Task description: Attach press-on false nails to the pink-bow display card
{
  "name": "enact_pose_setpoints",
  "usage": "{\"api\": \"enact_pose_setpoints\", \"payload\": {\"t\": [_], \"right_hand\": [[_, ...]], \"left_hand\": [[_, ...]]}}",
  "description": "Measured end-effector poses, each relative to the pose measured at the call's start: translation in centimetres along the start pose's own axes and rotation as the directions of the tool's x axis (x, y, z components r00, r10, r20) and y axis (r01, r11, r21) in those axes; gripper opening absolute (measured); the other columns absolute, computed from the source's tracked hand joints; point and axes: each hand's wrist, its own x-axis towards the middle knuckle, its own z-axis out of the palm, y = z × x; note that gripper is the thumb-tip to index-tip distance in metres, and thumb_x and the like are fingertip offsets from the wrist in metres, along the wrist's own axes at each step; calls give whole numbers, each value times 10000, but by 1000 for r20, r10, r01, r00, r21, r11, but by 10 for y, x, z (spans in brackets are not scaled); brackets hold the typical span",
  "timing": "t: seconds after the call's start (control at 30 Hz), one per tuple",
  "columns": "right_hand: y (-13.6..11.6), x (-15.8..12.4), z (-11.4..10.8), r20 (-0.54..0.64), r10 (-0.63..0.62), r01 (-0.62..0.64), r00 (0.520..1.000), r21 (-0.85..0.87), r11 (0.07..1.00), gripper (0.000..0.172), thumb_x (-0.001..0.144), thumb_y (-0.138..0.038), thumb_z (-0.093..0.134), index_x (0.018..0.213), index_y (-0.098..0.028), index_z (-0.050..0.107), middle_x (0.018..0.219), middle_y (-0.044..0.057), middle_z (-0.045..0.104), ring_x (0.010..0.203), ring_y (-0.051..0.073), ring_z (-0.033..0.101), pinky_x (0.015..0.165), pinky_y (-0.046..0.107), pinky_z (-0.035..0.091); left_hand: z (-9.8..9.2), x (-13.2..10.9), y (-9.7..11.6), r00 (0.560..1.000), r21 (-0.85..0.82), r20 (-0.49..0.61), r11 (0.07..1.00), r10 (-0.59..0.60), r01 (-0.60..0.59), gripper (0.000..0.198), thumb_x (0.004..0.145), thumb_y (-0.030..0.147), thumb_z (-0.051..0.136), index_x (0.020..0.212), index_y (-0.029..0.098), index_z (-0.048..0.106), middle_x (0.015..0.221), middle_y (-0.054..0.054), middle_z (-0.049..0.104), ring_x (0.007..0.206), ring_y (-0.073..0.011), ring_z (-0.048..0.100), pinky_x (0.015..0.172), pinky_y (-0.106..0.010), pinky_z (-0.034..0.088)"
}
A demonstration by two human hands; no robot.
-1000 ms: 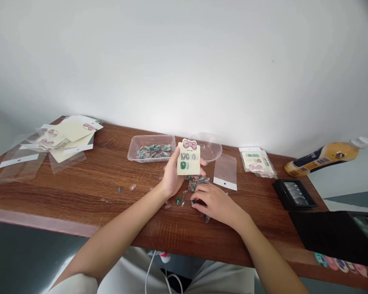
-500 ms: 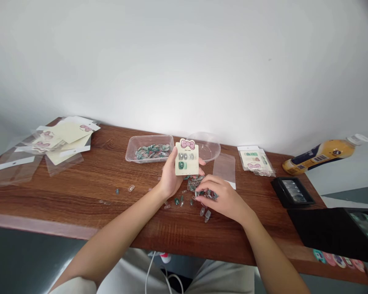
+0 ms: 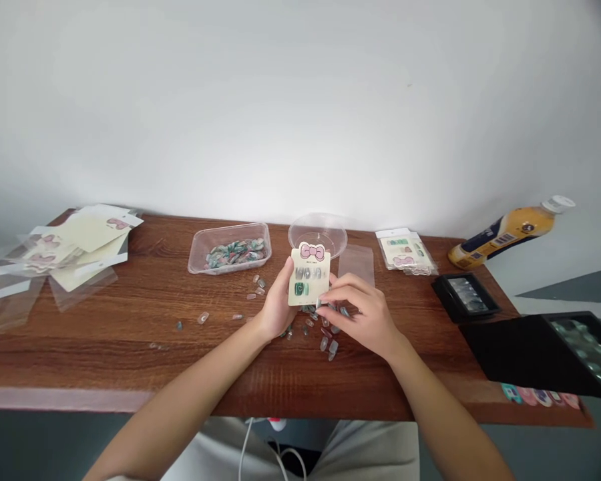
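My left hand (image 3: 276, 304) is closed around the edge of a cream card (image 3: 316, 292) with a pink bow at its top, held upright. On the card are a row of silvery-grey press-on nails and, below it, two green ones at the left. Between the thumb and fingertips of my right hand (image 3: 363, 310) is a pale press-on nail (image 3: 318, 302), at the card's lower right corner. Loose press-on nails (image 3: 324, 344) lie scattered on the table under both hands, partly hidden by them.
A clear tub (image 3: 195, 257) holds many nails, with a clear round lid (image 3: 318, 230) beside it. Cards and plastic sleeves (image 3: 87, 230) lie at left. Packed cards (image 3: 405, 252), a juice bottle (image 3: 505, 234) and black boxes (image 3: 465, 297) stand at right on the wooden table (image 3: 145, 334).
My right hand has risen from the nail pile to the card with a nail pinched in it. The view has shifted slightly; my left hand still holds the card.
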Motion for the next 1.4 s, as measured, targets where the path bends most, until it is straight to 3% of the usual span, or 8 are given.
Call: {"api": "enact_pose_setpoints", "payload": {"t": [0.17, 0.4, 0.63, 1.4], "right_hand": [[-2, 1, 0, -4, -2, 1, 1000, -83, 997, 99, 916, -182, 703, 1010, -205, 688, 886, 53, 643, 758, 159, 633, 660, 293, 545], [-3, 2, -1, -17, 4, -6, 1000, -128, 992, 72, 929, -183, 689, 995, -210, 688, 839, 32, 644, 694, 136, 613, 649, 283, 515], [-2, 2, -1, -25, 29, -32, 999, -129, 991, 81, 931, -186, 687, 1008, -211, 696, 849, 34, 657, 695, 132, 623, 634, 268, 513], [0, 0, 1, -15, 71, -72, 997, -98, 993, 82, 938, -211, 683, 1016, -210, 710, 866, 37, 664, 681, 123, 605, 616, 260, 500]], "left_hand": [[-3, 2, -4, 1000, -38, -18, 999, -2, 1, 543, 972, 571, 497, 1141, 117, 744, 1039, -112, 784, 1093, -309, 698, 987, -377, 494], [-2, 2, -7, 1000, -33, -12, 999, 5, -6, 523, 951, 565, 550, 1159, 125, 742, 1085, -113, 781, 1145, -316, 682, 1032, -400, 481], [-2, 4, -10, 1000, 3, -2, 1000, 16, -16, 586, 845, 646, 657, 1095, 128, 767, 1069, -113, 783, 1148, -335, 674, 1011, -409, 497], [-1, 2, -11, 1000, 29, 9, 1000, 3, -3, 612, 859, 659, 628, 1158, 137, 743, 1126, -119, 766, 1151, -327, 665, 987, -399, 501]]}}
